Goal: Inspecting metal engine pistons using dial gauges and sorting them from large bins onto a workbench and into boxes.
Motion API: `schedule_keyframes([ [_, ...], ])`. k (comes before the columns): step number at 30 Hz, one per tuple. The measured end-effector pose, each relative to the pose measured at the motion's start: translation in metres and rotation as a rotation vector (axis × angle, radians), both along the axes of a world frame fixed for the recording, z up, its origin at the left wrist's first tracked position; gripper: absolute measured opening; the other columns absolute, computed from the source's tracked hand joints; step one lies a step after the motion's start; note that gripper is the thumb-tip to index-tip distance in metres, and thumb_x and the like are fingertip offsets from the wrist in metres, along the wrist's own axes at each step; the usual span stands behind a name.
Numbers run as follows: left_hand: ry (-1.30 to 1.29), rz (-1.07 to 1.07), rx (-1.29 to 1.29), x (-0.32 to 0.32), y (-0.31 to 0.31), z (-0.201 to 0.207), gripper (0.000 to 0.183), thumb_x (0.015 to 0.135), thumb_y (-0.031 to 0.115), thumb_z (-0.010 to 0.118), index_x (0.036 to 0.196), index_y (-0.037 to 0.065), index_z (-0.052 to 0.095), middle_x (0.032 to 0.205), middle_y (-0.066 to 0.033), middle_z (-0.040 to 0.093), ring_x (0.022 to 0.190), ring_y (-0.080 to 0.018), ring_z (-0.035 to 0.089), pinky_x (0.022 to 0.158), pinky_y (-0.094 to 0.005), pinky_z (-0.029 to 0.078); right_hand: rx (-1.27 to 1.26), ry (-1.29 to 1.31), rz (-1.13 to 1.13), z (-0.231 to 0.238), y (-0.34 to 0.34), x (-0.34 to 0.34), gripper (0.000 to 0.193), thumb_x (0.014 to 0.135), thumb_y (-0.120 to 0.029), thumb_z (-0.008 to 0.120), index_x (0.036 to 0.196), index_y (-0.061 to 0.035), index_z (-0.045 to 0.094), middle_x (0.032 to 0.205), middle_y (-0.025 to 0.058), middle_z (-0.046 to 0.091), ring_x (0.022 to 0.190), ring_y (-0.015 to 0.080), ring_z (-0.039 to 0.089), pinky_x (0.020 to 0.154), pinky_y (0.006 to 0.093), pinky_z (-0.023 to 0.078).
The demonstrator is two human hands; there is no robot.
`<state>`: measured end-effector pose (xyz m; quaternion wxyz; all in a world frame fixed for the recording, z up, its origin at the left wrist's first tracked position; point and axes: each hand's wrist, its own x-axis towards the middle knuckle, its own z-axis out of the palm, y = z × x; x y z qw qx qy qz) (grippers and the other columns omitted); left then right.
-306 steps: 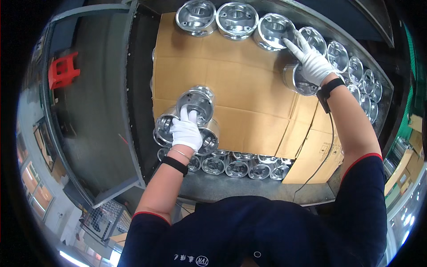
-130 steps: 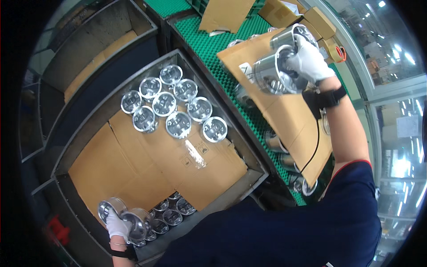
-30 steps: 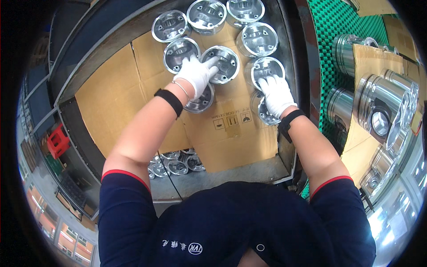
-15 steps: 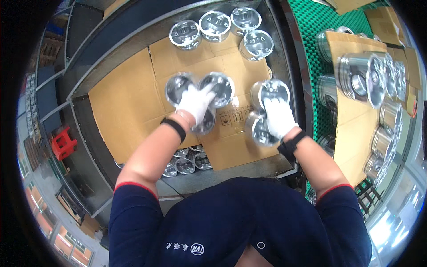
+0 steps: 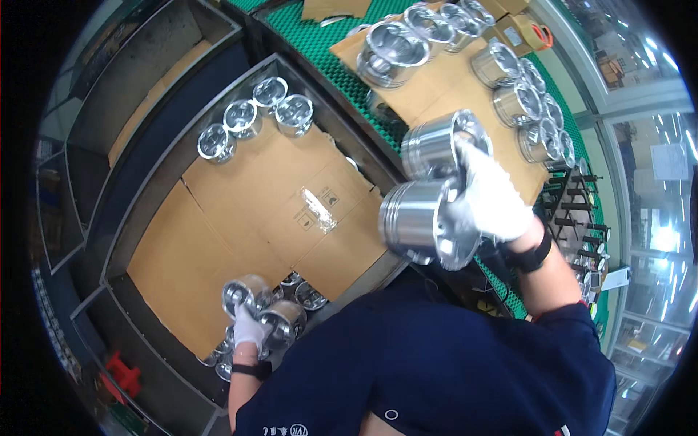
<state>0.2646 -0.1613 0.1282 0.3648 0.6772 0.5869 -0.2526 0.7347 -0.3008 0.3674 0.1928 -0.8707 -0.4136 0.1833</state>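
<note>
Pistons of bright silver metal (image 5: 418,214), two of them, hang tilted in the white-gloved right hand (image 5: 491,192) in the head view. They lie close against each other, their ringed sides turned to the left, over the place where the bin meets the bench. That hand is curled around their open ends; blur hides the exact place of each finger.

Down at the near corner of the dark metal bin (image 5: 371,280), the white-gloved left hand (image 5: 251,330) touches a pair of silver pistons (image 5: 283,323), its fingers reaching toward their open ends. Whether it is pinching them I cannot tell from here. Beside it, more pistons (image 5: 309,296) show past the edge of a brown cardboard sheet (image 5: 247,225). Four silver pistons (image 5: 242,118) stand on that sheet at the far end.

On the bench's green textured mat (image 5: 309,47), another brown cardboard sheet (image 5: 436,94) bears further silver pistons (image 5: 516,102).
</note>
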Motion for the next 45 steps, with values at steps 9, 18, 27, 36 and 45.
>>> schedule_keyframes([
  [9, 0.170, 0.067, 0.223, -0.003, -0.020, 0.092, 0.103, 0.063, 0.023, 0.083, 0.148, 0.006, 0.027, 0.142, -0.0200, 0.045, 0.118, -0.0384, 0.057, 0.100, -0.0407, 0.047, -0.209, -0.379, 0.008, -0.019, 0.040, 0.145, 0.046, 0.069, -0.028, 0.071, 0.106, -0.0008, 0.067, 0.099, 0.0252, 0.068, 0.095, 0.0391, 0.067, 0.085, 0.0428, 0.052],
  [18, -0.350, -0.319, 0.340, 0.123, -0.042, 0.168, 0.093, 0.063, 0.013, 0.081, 0.142, -0.001, 0.034, 0.132, -0.0227, 0.052, 0.124, -0.0387, 0.051, 0.107, -0.0404, 0.041, -0.025, -0.440, 0.047, -0.040, 0.043, 0.211, 0.054, 0.077, -0.032, 0.070, 0.120, -0.0006, 0.060, 0.117, 0.0241, 0.064, 0.112, 0.0377, 0.061, 0.097, 0.0444, 0.048],
  [27, -0.583, -0.836, 0.386, 0.340, -0.091, 0.190, 0.082, 0.063, 0.017, 0.081, 0.135, 0.005, 0.045, 0.119, -0.0163, 0.060, 0.108, -0.0323, 0.060, 0.093, -0.0389, 0.049, 0.990, 0.262, -0.215, 0.092, -0.233, 0.088, 0.059, 0.085, -0.003, 0.070, 0.138, 0.0011, 0.046, 0.131, 0.0129, 0.057, 0.113, 0.0203, 0.060, 0.096, 0.0317, 0.048],
  [36, -0.407, -1.518, 0.329, 0.556, -0.198, 0.247, 0.046, 0.077, 0.018, 0.070, 0.118, 0.004, 0.056, 0.122, -0.0207, 0.060, 0.104, -0.0381, 0.063, 0.086, -0.0429, 0.053, 0.796, 0.292, -0.598, 0.054, -0.446, 0.008, 0.054, 0.083, 0.004, 0.059, 0.136, 0.0033, 0.047, 0.132, 0.0157, 0.056, 0.114, 0.0238, 0.060, 0.099, 0.0367, 0.047],
  [45, -0.695, -1.449, 0.577, 0.582, -0.212, 0.196, 0.059, 0.074, 0.017, 0.070, 0.130, 0.008, 0.053, 0.147, -0.0175, 0.041, 0.109, -0.0412, 0.059, 0.093, -0.0472, 0.050, 0.765, 0.484, -0.783, 0.025, -0.458, 0.013, 0.051, 0.085, 0.009, 0.054, 0.135, 0.0035, 0.047, 0.128, 0.0125, 0.058, 0.110, 0.0203, 0.062, 0.099, 0.0322, 0.046],
])
